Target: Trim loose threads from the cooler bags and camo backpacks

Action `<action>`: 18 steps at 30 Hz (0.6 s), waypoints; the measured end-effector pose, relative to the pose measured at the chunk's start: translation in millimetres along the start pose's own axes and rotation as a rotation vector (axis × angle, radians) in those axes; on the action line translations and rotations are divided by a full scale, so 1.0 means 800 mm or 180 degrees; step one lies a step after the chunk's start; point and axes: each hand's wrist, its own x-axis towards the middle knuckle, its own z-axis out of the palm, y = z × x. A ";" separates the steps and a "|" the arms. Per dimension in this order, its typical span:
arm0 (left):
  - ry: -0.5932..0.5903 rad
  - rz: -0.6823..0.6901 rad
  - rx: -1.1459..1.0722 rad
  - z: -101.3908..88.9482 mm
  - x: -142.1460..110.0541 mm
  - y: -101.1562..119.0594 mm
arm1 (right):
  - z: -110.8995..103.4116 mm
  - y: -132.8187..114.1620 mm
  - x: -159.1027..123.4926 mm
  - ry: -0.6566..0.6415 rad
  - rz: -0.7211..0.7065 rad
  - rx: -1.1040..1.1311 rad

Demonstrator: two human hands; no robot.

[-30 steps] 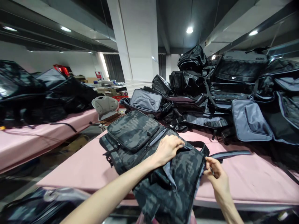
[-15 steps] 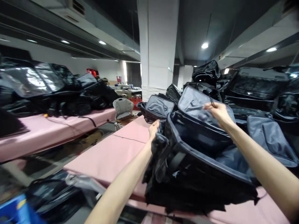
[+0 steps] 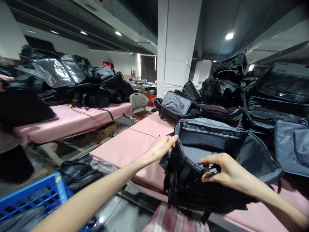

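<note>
A large black bag (image 3: 193, 190) with a grey lining stands with its mouth open on the pink-covered table (image 3: 125, 143) in front of me. My left hand (image 3: 166, 145) pinches the bag's rim at its left corner. Over the near rim, my right hand (image 3: 218, 169) curls around a small black and metal tool that looks like thread snips (image 3: 212, 170). The fingers partly hide this tool. Inside the bag, a zipped pocket runs along the far wall.
More black bags with grey linings (image 3: 176, 103) are piled behind and to the right. Another pink table (image 3: 96, 116) at left bears black bags. A blue crate (image 3: 36, 193) sits low at left, a grey chair (image 3: 138, 103) beyond. Part of another person's hand (image 3: 6, 78) shows at the far left.
The bag's lid no longer stands raised at the far side. My right hand has come down and nearer, to the near rim. The view has swung left.
</note>
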 end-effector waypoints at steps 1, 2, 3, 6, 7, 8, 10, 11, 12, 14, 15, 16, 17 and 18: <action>-0.0536 -0.0139 -0.0040 0.003 -0.011 0.016 | 0.004 -0.007 -0.002 0.0107 -0.0122 -0.0305; -0.0937 -0.0249 -0.0104 0.007 -0.020 0.030 | 0.010 -0.014 -0.003 0.0261 -0.0244 -0.0674; -0.1200 -0.0359 -0.0183 0.011 -0.026 0.040 | 0.017 -0.020 -0.006 0.0461 -0.0370 -0.1094; -0.1552 -0.0725 -0.0762 0.026 -0.033 0.052 | 0.048 -0.029 -0.018 0.1160 -0.0851 -0.2354; -0.1656 -0.0878 -0.1155 0.031 -0.034 0.049 | 0.059 -0.029 -0.023 0.1351 -0.1036 -0.2692; -0.1717 -0.1020 -0.1612 0.035 -0.036 0.044 | 0.070 -0.028 -0.029 0.1512 -0.1210 -0.2961; -0.1626 -0.1164 -0.2486 0.045 -0.042 0.028 | 0.086 -0.026 -0.038 0.1701 -0.1428 -0.3291; -0.1517 -0.1172 -0.2799 0.050 -0.045 0.020 | 0.090 -0.026 -0.041 0.1747 -0.1462 -0.3369; -0.1407 -0.1145 -0.3014 0.054 -0.048 0.014 | 0.092 -0.026 -0.044 0.1782 -0.1470 -0.3384; -0.1253 -0.0993 -0.3167 0.061 -0.055 0.005 | 0.085 -0.024 -0.050 0.1921 -0.1444 -0.3191; -0.1212 -0.0887 -0.3142 0.063 -0.059 0.004 | 0.078 -0.021 -0.054 0.1949 -0.1385 -0.2973; -0.1183 -0.0771 -0.3080 0.065 -0.064 0.005 | 0.069 -0.016 -0.060 0.1917 -0.1267 -0.2683; -0.1153 -0.0641 -0.2996 0.067 -0.070 0.007 | 0.059 -0.008 -0.068 0.1827 -0.1067 -0.2360; -0.1122 -0.0501 -0.2889 0.069 -0.077 0.010 | 0.047 0.004 -0.079 0.1701 -0.0761 -0.2051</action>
